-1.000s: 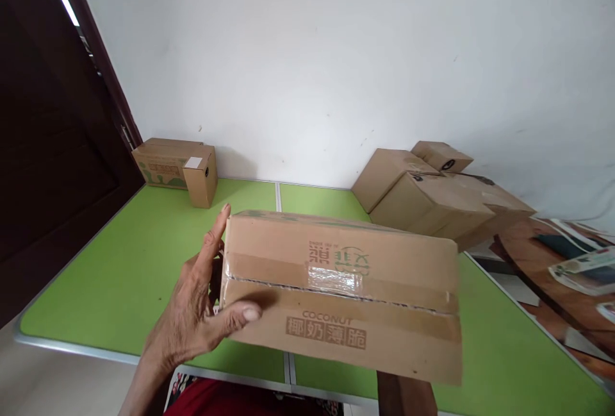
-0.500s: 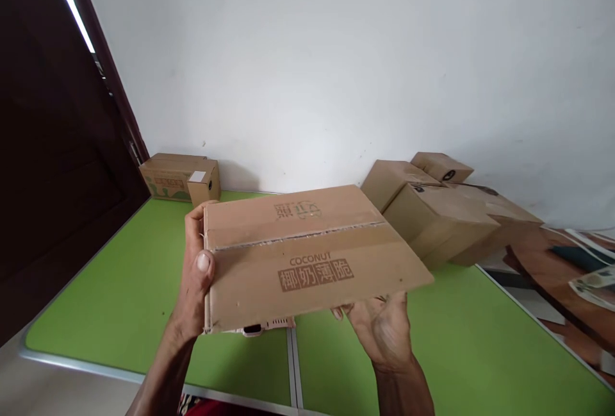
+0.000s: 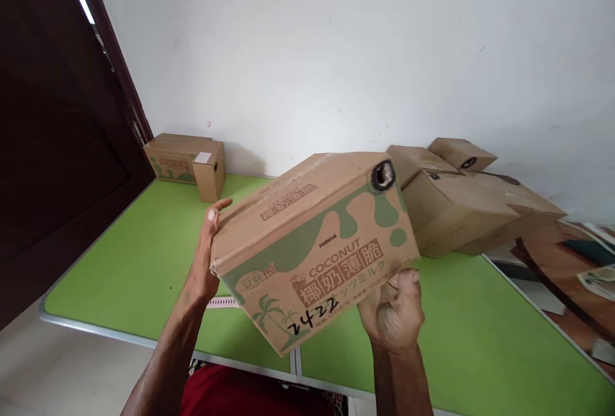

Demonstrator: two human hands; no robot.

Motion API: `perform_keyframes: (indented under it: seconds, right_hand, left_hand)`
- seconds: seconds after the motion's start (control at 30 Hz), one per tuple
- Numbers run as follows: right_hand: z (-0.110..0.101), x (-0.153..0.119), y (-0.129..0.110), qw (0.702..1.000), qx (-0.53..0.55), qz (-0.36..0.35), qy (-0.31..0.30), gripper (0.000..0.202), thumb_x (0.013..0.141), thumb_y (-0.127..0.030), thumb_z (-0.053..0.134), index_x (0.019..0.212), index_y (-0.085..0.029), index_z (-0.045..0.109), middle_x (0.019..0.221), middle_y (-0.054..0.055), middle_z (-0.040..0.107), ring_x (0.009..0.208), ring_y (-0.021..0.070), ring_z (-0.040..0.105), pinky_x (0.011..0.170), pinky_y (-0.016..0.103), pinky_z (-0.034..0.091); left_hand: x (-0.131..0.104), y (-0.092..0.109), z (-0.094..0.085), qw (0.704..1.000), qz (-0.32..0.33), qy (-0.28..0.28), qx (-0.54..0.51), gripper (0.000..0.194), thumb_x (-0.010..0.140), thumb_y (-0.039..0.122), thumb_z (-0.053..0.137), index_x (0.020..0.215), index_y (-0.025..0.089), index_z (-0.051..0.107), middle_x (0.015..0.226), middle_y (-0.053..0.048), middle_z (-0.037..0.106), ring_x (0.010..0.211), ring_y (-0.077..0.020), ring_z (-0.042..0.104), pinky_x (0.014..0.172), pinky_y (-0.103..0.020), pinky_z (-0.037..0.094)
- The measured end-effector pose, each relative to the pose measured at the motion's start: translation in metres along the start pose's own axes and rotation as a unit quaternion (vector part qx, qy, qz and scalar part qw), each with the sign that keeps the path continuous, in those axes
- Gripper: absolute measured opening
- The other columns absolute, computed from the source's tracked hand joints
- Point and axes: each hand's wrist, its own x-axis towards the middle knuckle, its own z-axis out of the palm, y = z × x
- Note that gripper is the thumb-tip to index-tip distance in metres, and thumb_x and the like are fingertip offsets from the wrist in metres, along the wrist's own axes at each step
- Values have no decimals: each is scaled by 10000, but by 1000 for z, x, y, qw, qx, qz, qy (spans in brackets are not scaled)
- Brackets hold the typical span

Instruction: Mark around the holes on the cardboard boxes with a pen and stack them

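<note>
Our two hands hold a brown cardboard carton with green print (image 3: 312,256) tilted above the green rectangular table (image 3: 129,262).

Our left hand (image 3: 204,262) grips its left end, our right hand (image 3: 394,313) supports its lower right edge, and a dark-rimmed hole (image 3: 383,175) shows at the upper right corner.
</note>
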Motion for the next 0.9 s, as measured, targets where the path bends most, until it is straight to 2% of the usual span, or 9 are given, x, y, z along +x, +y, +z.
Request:
perform_keyframes:
  seconds: [0.1, 0.2, 0.3, 0.37, 0.5, 0.63, 0.7, 0.8, 0.9]
  right_hand:
    - [4, -3, 3, 1000, -20, -14, 9, 811, 960, -861, 546, 1628, -403, 586, 1579, 61, 703, 1579, 395, 538, 1231, 665, 492]
    - [8, -5, 1, 1000, -16, -9, -15, 920, 915, -931, 541, 1663, -396, 539, 1619, 66, 669, 1621, 388, 482, 1255, 648, 475]
    - [13, -7, -4, 999, -5, -13, -39, 948, 886, -816, 733, 1704, -424, 460, 1684, 41, 605, 1640, 365, 453, 1324, 616, 400]
    - [20, -9, -7, 1000, -1, -15, -26, 970, 884, -695, 818, 1725, -455, 400, 1721, 16, 563, 1639, 345, 454, 1349, 602, 365]
    - [33, -13, -11, 998, 43, -20, 50, 845, 990, -599, 708, 1745, -456, 354, 1742, -10, 535, 1620, 325, 481, 1351, 599, 367]
    - [33, -12, -20, 996, 60, 27, 62, 845, 959, -539, 775, 1720, -413, 429, 1666, 25, 625, 1514, 351, 603, 1279, 594, 475]
    - [27, -10, -26, 995, 54, 41, 71, 846, 928, -528, 820, 1692, -384, 487, 1626, 46, 663, 1456, 369, 650, 1235, 601, 518]
    - [14, -10, -37, 994, 49, 28, 90, 820, 895, -529, 850, 1643, -346, 568, 1594, 64, 688, 1414, 386, 673, 1189, 596, 557]
    - [-3, -13, -45, 994, 27, 15, 101, 804, 873, -521, 867, 1611, -335, 610, 1570, 63, 706, 1404, 382, 677, 1162, 557, 579]
  left_hand:
    - [-2, -4, 0, 999, -32, 5, -29, 832, 919, 905, 560, 1431, 256, 653, 1367, -141, 766, 1147, -380, 767, 913, -503, 646]
    - [-3, -9, -6, 997, -56, 14, -42, 902, 871, 934, 599, 1415, 218, 671, 1327, -153, 783, 1122, -391, 774, 891, -514, 659]
    - [-4, -19, -18, 997, -62, -24, -41, 862, 876, 906, 631, 1414, 236, 699, 1316, -139, 786, 1127, -386, 770, 905, -519, 665]
    - [-6, -27, -24, 996, -58, -61, -29, 758, 876, 840, 707, 1358, 256, 749, 1278, -127, 795, 1154, -386, 760, 953, -521, 656]
    - [-13, -40, -24, 993, -48, -103, 14, 622, 918, 764, 734, 1274, 258, 803, 1238, -129, 797, 1264, -401, 711, 1084, -536, 604]
    - [-25, -48, -13, 990, -33, -126, 58, 675, 949, 784, 679, 1349, 249, 777, 1369, -149, 759, 1355, -423, 661, 1162, -561, 551]
    - [-32, -52, -9, 985, -17, -152, 84, 748, 983, 808, 593, 1474, 254, 701, 1518, -153, 689, 1430, -430, 612, 1220, -578, 500]
    - [-42, -61, -8, 965, 5, -221, 141, 917, 1013, 856, 442, 1713, 263, 430, 1768, -148, 456, 1617, -454, 417, 1337, -615, 346]
    - [-46, -67, -4, 942, -11, -280, 184, 1182, 909, 953, 505, 1801, 238, 207, 1871, -156, 257, 1717, -516, 162, 1397, -665, 163]
